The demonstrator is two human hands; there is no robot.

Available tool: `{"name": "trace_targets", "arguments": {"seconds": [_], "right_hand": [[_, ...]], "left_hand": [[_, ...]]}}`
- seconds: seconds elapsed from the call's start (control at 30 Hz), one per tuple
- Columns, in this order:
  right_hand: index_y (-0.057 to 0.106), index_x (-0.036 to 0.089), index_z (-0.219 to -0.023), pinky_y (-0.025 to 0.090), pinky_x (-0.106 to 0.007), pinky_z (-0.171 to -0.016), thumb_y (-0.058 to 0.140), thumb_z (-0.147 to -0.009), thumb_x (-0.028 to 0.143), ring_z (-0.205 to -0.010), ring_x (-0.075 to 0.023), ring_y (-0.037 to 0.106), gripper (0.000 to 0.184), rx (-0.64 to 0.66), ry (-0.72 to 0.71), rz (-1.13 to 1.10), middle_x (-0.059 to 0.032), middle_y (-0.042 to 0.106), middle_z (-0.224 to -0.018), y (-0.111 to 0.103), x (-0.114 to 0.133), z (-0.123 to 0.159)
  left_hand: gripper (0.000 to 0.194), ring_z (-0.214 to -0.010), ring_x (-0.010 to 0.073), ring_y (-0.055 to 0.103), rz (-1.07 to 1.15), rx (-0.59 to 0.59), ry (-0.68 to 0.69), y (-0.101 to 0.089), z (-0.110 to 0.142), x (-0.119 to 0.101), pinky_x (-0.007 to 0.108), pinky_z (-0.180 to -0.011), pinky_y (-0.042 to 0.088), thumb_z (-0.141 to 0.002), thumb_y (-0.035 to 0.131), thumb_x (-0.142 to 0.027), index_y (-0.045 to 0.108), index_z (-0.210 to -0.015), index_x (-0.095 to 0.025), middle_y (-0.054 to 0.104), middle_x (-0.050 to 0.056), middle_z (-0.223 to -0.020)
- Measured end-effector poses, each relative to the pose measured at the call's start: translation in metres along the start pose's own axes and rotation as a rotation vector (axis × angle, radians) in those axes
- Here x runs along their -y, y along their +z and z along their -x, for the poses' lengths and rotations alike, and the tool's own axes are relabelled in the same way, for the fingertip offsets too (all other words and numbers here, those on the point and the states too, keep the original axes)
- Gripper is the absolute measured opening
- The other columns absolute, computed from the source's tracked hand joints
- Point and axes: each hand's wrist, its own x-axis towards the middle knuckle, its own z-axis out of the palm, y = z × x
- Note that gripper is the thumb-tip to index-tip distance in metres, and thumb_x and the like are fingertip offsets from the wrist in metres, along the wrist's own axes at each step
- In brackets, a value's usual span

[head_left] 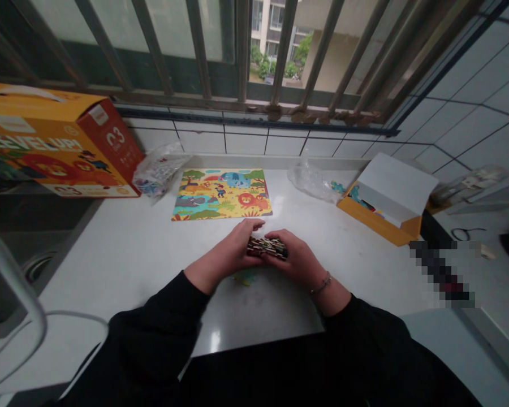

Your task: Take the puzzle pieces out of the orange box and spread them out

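Note:
My left hand [233, 251] and my right hand [294, 257] meet at the middle of the white counter [123, 254]. Both are closed around a stacked bundle of jigsaw pieces [267, 246], held edge-on between them. A loose greenish piece [245, 277] lies on the counter under my left wrist. Just beyond the hands lies a finished animal jigsaw picture [221, 194] with lions, hippos and an elephant. My right wrist wears a thin bracelet.
An orange puzzle carton [55, 144] stands at the back left, a plastic bag of pieces [156, 169] beside it. An open small orange box [385, 200] and a crumpled clear bag [311, 181] lie at the right. A sink [29, 249] is left; a barred window is behind.

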Motion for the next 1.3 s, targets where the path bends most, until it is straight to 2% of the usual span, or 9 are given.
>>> {"name": "trace_targets", "arguments": {"seconds": [0.1,0.23,0.3,0.47,0.6,0.77,0.87,1.07,1.3], "right_hand": [[0.068,0.026,-0.13,0.06,-0.046,-0.103,0.08,-0.097,0.037,-0.114,-0.0275,0.074,0.037,-0.019,0.004,0.019,-0.0096,0.077,-0.125,-0.001,0.0,0.001],[0.069,0.025,-0.128,0.061,-0.046,-0.101,0.08,-0.096,0.037,-0.111,-0.0272,0.073,0.036,-0.06,0.005,0.038,-0.0097,0.076,-0.121,0.0,0.0,0.0],[0.069,0.024,-0.128,0.061,-0.046,-0.1,0.082,-0.095,0.036,-0.111,-0.0276,0.073,0.038,-0.077,-0.006,0.038,-0.0098,0.076,-0.12,0.002,0.001,-0.001],[0.069,0.025,-0.132,0.06,-0.047,-0.104,0.086,-0.091,0.035,-0.115,-0.0289,0.073,0.045,-0.099,0.003,0.041,-0.01,0.077,-0.124,0.009,0.004,-0.004],[0.071,0.023,-0.131,0.062,-0.046,-0.102,0.086,-0.094,0.04,-0.112,-0.0283,0.076,0.044,-0.142,0.035,0.056,-0.0111,0.078,-0.123,0.008,0.003,-0.003],[0.073,0.024,-0.132,0.062,-0.048,-0.107,0.085,-0.094,0.043,-0.117,-0.0285,0.076,0.044,-0.225,0.108,0.067,-0.0114,0.079,-0.127,0.001,0.001,0.001],[0.073,0.024,-0.134,0.062,-0.048,-0.108,0.086,-0.094,0.043,-0.119,-0.0284,0.077,0.046,-0.25,0.129,0.05,-0.0113,0.08,-0.131,0.0,-0.001,0.003],[0.073,0.024,-0.136,0.063,-0.048,-0.108,0.087,-0.094,0.041,-0.119,-0.0287,0.078,0.047,-0.249,0.095,0.053,-0.0112,0.08,-0.132,0.005,-0.007,0.003],[0.071,0.028,-0.141,0.062,-0.049,-0.109,0.085,-0.096,0.033,-0.123,-0.0298,0.076,0.047,-0.163,0.01,0.066,-0.0103,0.079,-0.134,0.005,-0.014,0.003]], "left_hand": [[0.086,-0.134,0.0344,0.063,-0.041,0.042,-0.075,-0.018,0.001,0.001,0.051,-0.112,0.053,-0.073,0.098,-0.03,0.056,-0.148,-0.026,0.064,0.013,-0.146],[0.043,-0.098,0.0256,0.071,-0.122,0.125,-0.18,-0.031,0.0,-0.006,0.042,-0.091,0.057,-0.084,0.088,-0.027,0.073,-0.125,-0.025,0.077,0.004,-0.109],[0.035,-0.089,0.0226,0.07,-0.101,0.13,-0.195,-0.027,-0.002,-0.01,0.037,-0.084,0.056,-0.087,0.083,-0.024,0.074,-0.12,-0.025,0.077,0.001,-0.101],[0.051,-0.102,0.0236,0.074,-0.008,0.097,-0.166,-0.015,-0.002,-0.013,0.038,-0.094,0.056,-0.082,0.082,-0.012,0.07,-0.129,-0.027,0.079,0.002,-0.116],[0.068,-0.102,0.0258,0.072,-0.025,0.11,-0.24,-0.031,0.003,-0.018,0.041,-0.091,0.057,-0.079,0.095,-0.028,0.063,-0.139,-0.025,0.074,0.007,-0.123],[0.058,-0.105,0.0288,0.065,-0.167,0.356,-0.168,-0.051,0.011,-0.026,0.042,-0.092,0.055,-0.063,0.105,-0.04,0.073,-0.108,-0.025,0.068,0.005,-0.113],[0.044,-0.1,0.0264,0.064,-0.158,0.426,-0.103,-0.048,0.014,-0.026,0.04,-0.088,0.055,-0.071,0.099,-0.036,0.071,-0.102,-0.024,0.067,0.004,-0.11],[0.034,-0.088,0.0232,0.061,-0.104,0.401,-0.14,-0.033,0.017,-0.024,0.038,-0.08,0.052,-0.076,0.09,-0.027,0.064,-0.097,-0.024,0.067,0.001,-0.099],[0.036,-0.079,0.0194,0.054,-0.105,0.204,-0.192,-0.007,0.004,-0.026,0.035,-0.073,0.042,-0.078,0.084,-0.025,0.048,-0.085,-0.024,0.06,-0.003,-0.084]]}}
